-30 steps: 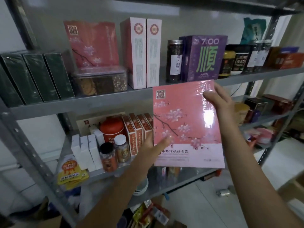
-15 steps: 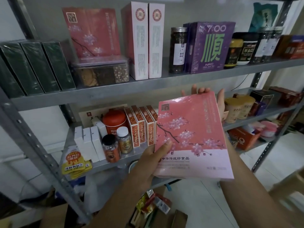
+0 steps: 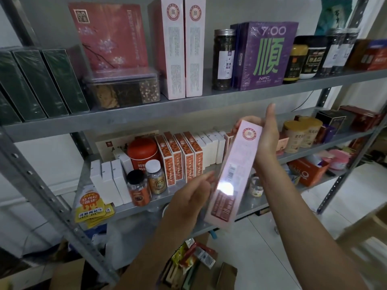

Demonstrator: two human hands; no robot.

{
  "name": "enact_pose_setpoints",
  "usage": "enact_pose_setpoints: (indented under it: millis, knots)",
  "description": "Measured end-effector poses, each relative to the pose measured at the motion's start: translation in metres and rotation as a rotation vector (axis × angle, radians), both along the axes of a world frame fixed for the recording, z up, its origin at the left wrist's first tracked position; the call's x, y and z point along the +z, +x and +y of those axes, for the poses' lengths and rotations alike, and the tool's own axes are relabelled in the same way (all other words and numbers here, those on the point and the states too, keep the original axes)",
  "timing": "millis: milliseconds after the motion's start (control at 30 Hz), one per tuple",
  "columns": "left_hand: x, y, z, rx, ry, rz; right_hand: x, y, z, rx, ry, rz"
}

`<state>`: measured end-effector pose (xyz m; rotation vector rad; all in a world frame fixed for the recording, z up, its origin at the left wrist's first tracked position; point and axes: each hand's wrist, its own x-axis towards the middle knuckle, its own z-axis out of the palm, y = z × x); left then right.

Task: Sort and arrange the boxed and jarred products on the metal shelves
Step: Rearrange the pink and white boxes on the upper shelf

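Held edge-on before grey metal shelves: pink film-wrapped flat cardboard box. Fingers of right hand clasped its top end. Fingers of left hand were blurred beside its lower end, grip unclear. Judged light, stiff, slippery film; best held across both broad faces.

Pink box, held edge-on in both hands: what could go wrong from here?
Slip: the pink box is glossy; the right hand grips only its top end, and the left hand, blurred, seems only to touch its side. Its lower end could clip the small jars at the shelf front. Slotting it beside the matching boxes might bump the tall jar.
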<state>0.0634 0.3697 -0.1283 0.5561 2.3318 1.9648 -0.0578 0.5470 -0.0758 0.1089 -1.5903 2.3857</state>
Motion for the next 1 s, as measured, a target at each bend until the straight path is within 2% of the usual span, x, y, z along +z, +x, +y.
enact_pose_setpoints:
  millis: [100,167,233,400,467,533,600,700,767,900,967,1000]
  knots:
    - [-0.002,0.006,0.011,0.019,-0.185,0.019,0.005,0.003,-0.015,-0.241,0.194,0.026]
    - [-0.006,0.006,0.019,0.241,-0.414,0.115,0.005,0.003,-0.021,-0.344,0.292,0.048]
    - [-0.008,0.001,0.022,0.424,-0.5,0.167,0.004,0.003,-0.024,-0.417,0.351,0.049]
    - [-0.019,-0.011,0.012,0.511,-0.393,0.08,0.0,0.003,-0.023,-0.268,0.483,0.143]
    - [-0.019,-0.013,0.003,0.493,-0.16,-0.016,-0.005,0.005,-0.016,-0.238,0.545,0.185]
    - [-0.02,-0.017,-0.007,0.474,0.101,-0.13,-0.015,0.007,-0.004,-0.311,0.619,0.154]
    - [-0.02,-0.02,-0.015,0.462,0.234,-0.164,-0.028,0.014,0.005,-0.263,0.548,0.008]
    - [-0.02,-0.024,-0.02,0.407,0.305,-0.176,-0.048,0.03,0.009,0.219,0.18,-0.108]
    - [-0.022,-0.024,-0.02,0.376,0.316,-0.189,-0.058,0.036,0.008,0.415,0.011,-0.129]
    - [-0.021,-0.026,-0.022,0.313,0.212,-0.199,-0.065,0.04,0.007,0.366,-0.075,-0.122]
    - [-0.015,-0.028,-0.019,0.343,0.028,-0.13,-0.063,0.043,0.007,0.311,-0.099,-0.094]
    - [-0.013,-0.029,-0.016,0.393,-0.116,-0.038,-0.062,0.045,0.007,0.269,-0.102,-0.094]
